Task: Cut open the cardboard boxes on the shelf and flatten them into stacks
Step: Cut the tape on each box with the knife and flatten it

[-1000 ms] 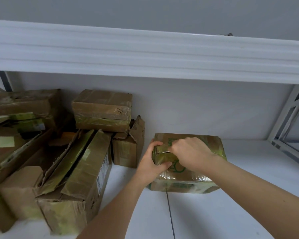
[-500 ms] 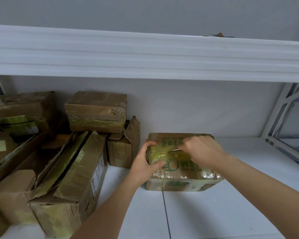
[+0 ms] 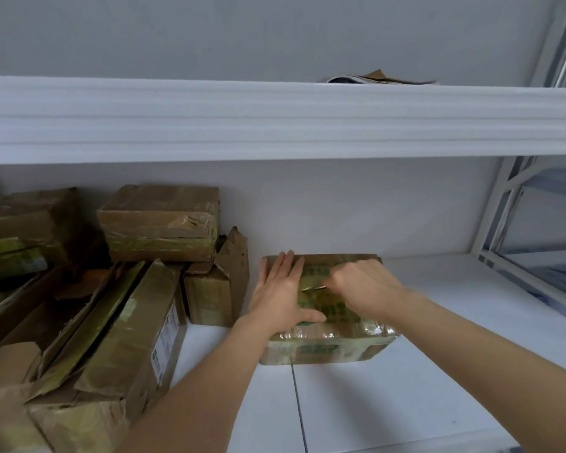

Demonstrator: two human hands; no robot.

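A flat cardboard box [image 3: 334, 346] wrapped in shiny tape with green print lies on the white shelf board [image 3: 406, 397]. My left hand [image 3: 283, 295] rests flat on the left part of its top, fingers straight and pointing toward the wall. My right hand [image 3: 361, 287] is curled round a small blade [image 3: 316, 288], whose thin metal tip lies on the taped top and points left toward my left hand. The blade's handle is hidden inside my fist.
A heap of worn taped boxes fills the shelf's left: a long box [image 3: 118, 348], a small torn one [image 3: 214, 289], one stacked box [image 3: 160, 220]. The upper shelf edge [image 3: 275, 119] hangs overhead with flattened cardboard [image 3: 376, 78] on it. A white frame upright [image 3: 494, 223] stands right.
My left hand has let go of the box's left corner and now lies flat on its top. My right hand with the blade has shifted a little to the right along the top.
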